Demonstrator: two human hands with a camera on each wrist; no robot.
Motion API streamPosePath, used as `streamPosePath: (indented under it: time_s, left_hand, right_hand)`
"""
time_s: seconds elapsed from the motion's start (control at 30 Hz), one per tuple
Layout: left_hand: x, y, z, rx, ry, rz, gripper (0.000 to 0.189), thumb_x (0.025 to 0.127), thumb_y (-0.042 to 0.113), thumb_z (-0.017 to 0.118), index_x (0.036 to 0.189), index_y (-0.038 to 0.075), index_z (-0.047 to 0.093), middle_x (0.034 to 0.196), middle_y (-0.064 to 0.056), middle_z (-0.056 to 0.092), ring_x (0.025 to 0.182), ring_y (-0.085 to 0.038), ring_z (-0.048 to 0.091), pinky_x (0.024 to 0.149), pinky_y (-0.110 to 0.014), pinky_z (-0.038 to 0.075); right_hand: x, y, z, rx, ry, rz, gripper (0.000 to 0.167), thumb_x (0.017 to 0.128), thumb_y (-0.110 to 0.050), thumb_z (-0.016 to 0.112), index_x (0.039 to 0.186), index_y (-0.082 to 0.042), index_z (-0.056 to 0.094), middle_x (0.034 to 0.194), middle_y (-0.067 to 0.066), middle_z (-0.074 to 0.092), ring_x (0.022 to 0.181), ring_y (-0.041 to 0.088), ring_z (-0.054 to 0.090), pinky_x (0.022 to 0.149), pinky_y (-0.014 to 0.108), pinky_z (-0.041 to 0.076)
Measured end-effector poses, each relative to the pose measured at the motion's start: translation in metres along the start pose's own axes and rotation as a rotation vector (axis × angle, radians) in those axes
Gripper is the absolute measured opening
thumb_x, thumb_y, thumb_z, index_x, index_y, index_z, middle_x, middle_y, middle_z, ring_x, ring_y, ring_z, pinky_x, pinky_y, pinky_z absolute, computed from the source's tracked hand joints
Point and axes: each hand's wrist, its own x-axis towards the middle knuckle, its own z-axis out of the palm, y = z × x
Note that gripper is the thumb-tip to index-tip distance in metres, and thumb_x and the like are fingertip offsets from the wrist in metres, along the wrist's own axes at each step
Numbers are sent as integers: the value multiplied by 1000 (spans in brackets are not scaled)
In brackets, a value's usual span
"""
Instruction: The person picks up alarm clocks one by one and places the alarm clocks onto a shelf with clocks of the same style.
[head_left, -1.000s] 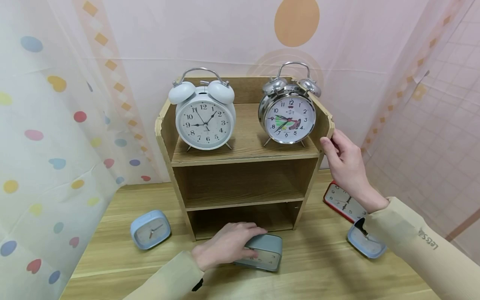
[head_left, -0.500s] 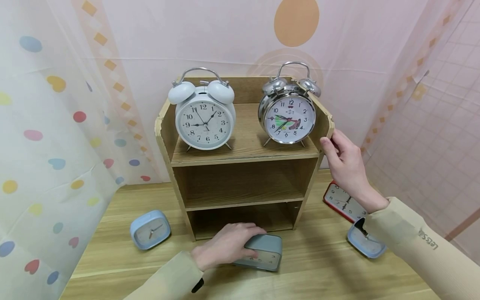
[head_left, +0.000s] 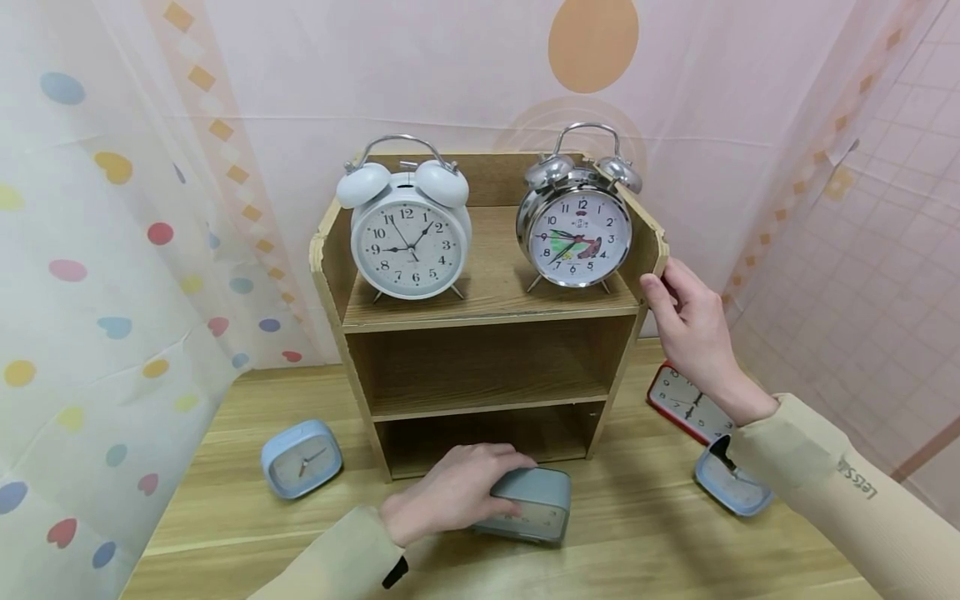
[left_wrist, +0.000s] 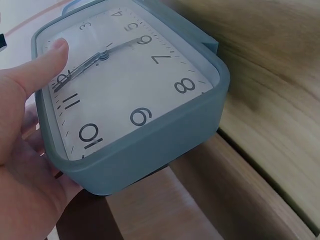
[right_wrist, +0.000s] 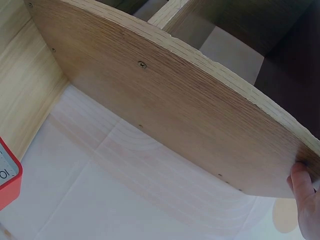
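Note:
My left hand point(head_left: 461, 492) grips a grey-green square alarm clock point(head_left: 536, 504) in front of the shelf's bottom opening. In the left wrist view the thumb lies on the dial of this clock point(left_wrist: 135, 115), and the other fingers go behind its case. At the upper right, my right hand point(head_left: 693, 333) holds the front edge of the wooden shelf's side panel point(head_left: 654, 258); the right wrist view shows fingertips point(right_wrist: 300, 175) on the panel's outer face. A white twin-bell alarm clock point(head_left: 412, 250) and a silver one point(head_left: 579, 240) stand on the top shelf.
A light blue clock point(head_left: 302, 460) sits on the table point(head_left: 225, 517) left of the shelf. Right of it are a red-framed clock point(head_left: 686, 404) and another blue clock point(head_left: 731, 483), partly under my right sleeve. Patterned curtains point(head_left: 285, 67) hang behind and at both sides.
The grey-green clock in my left hand has shifted slightly to the right. My right hand stays on the shelf panel, and the other clocks have not moved.

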Motion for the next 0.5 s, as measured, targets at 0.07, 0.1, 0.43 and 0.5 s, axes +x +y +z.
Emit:
streamPosePath:
  time_s: [0.07, 0.1, 0.43, 0.5]
  left_hand:
    - [-1, 0, -2, -2, 1, -2, 51, 87, 36, 87, 133, 20, 71, 119, 6, 75, 96, -3, 68, 79, -19, 56]
    - [-1, 0, -3, -2, 1, -1, 51, 87, 35, 87, 133, 20, 71, 119, 6, 75, 96, -3, 68, 79, -19, 56]
    - [-9, 3, -13, 26, 37, 33, 52, 86, 34, 87, 132, 19, 71, 116, 6, 75, 94, -4, 69, 77, -20, 57]
    - [-11, 4, -15, 36, 50, 41, 52, 85, 34, 88, 132, 19, 71, 115, 6, 76, 95, -4, 70, 77, -20, 57]
  right_hand:
    - [0, -1, 0, 4, 1, 4, 23, 109, -17, 56, 102, 2, 67, 83, -3, 46, 71, 4, 42, 63, 17, 32]
    - [0, -1, 0, 5, 1, 4, 23, 109, -17, 56, 102, 2, 67, 84, -3, 46, 71, 4, 42, 63, 17, 32]
    - [-1, 0, -1, -2, -15, 7, 28, 111, -21, 54, 108, 3, 68, 87, -3, 48, 74, 4, 44, 63, 17, 34]
    - [-1, 1, -1, -1, -17, 6, 28, 111, -21, 54, 109, 3, 68, 88, -3, 49, 75, 4, 44, 64, 16, 34]
